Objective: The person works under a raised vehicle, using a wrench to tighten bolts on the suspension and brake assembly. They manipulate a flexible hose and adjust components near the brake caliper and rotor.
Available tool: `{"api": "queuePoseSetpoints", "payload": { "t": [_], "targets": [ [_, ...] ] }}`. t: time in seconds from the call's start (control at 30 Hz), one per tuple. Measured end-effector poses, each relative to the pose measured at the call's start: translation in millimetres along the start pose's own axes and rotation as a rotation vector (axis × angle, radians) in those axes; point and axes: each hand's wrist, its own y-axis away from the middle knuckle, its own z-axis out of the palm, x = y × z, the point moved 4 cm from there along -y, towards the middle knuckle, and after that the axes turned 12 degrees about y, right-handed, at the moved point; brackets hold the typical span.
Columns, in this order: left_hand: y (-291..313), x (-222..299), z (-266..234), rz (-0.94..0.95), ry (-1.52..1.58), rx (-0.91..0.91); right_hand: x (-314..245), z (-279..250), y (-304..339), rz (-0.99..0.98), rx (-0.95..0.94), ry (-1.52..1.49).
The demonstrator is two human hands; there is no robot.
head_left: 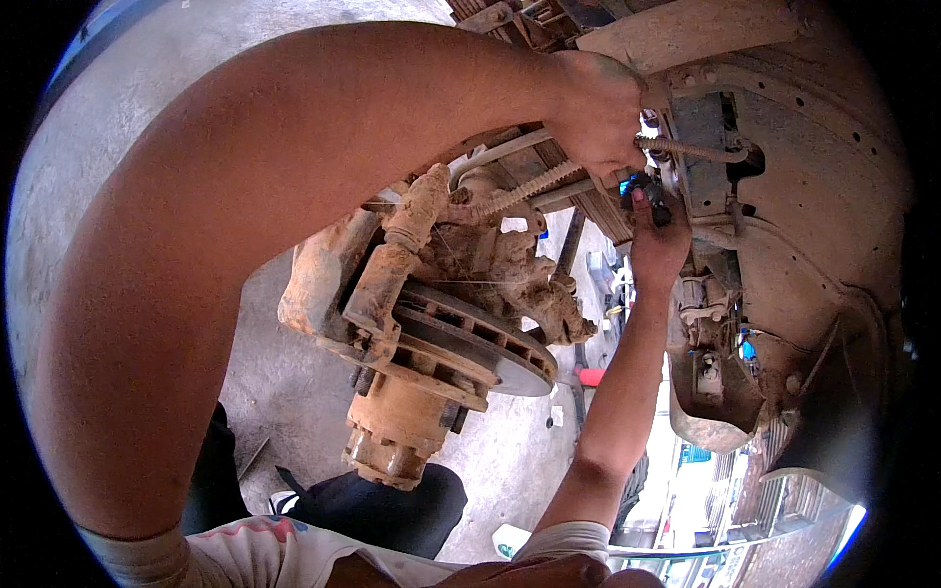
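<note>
My left hand reaches across at the top, its fingers curled against the underside of a vehicle near the frame. What lies in its grip is hidden behind the knuckles. Just below it, my right hand comes up from beneath, thumb and fingers closed on a small dark part. Next to my left knuckles, a ribbed brown hose runs right into a hole in the bodywork. A muddy wheel hub with its brake disc hangs below my left forearm.
A dirt-covered wheel arch panel fills the right side. Behind the disc are a caked steering knuckle and another ribbed hose. Leaf springs cross behind my hands. My dark-trousered knee is above the concrete floor.
</note>
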Motion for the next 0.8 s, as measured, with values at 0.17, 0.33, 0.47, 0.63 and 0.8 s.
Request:
{"api": "queuePoseSetpoints", "payload": {
  "t": [0.17, 0.33, 0.47, 0.63, 0.8],
  "targets": [
    [-5, 0, 6, 0.090, 0.009, 0.084, 25, 0, -15, 0.036, -0.081, 0.053],
    [-3, 0, 5, 0.056, 0.015, 0.044, 9, 1, -10, 0.048, -0.023, 0.166],
    [-1, 0, 4, 0.063, 0.014, 0.065, 10, 0, -13, 0.054, -0.046, 0.193],
    [-1, 2, 2, 0.086, -0.002, 0.080, 27, 6, -21, 0.130, -0.094, 0.041],
    [-1, 1, 3, 0.067, 0.003, 0.072, 17, 1, -21, 0.151, -0.130, 0.040]
  ]
}}
